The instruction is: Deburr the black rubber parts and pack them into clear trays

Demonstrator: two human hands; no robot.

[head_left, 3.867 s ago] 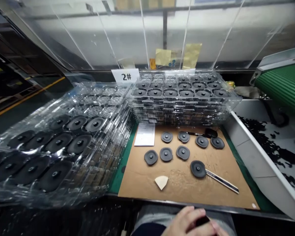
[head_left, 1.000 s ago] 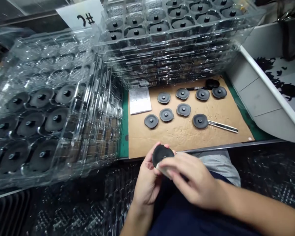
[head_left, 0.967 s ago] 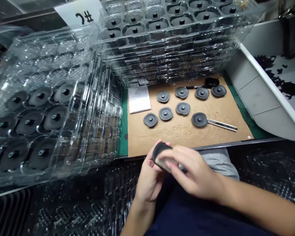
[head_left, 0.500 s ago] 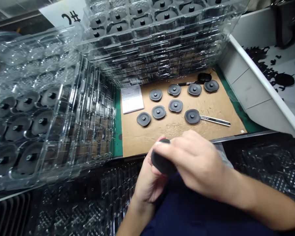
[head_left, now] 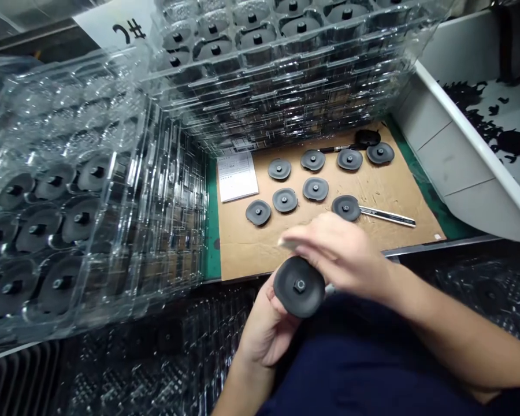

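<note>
Lifted off the disc since the earlier frame, the right hand had risen, and the disc's face had turned up toward the head camera. From that view, the left hand cradled a black rubber disc, its grip closed around the underside and rim, with the centre stud facing up. The right hand's grip was pressed together just above the disc, pinching a pale wedge that the fingers mostly hid.

Beyond the grip, a cardboard sheet lay on a green mat on the worktop, carrying eight similar discs in loose rows. Nearest the grip, one disc sat touching a utility knife. Farther off lay a printed paper sheet. Left of the grip, clear plastic trays held rows of discs, and a taller stack of trays rose beyond the cardboard. Right of the grip, a white chute wall edged a spread of black scraps.
</note>
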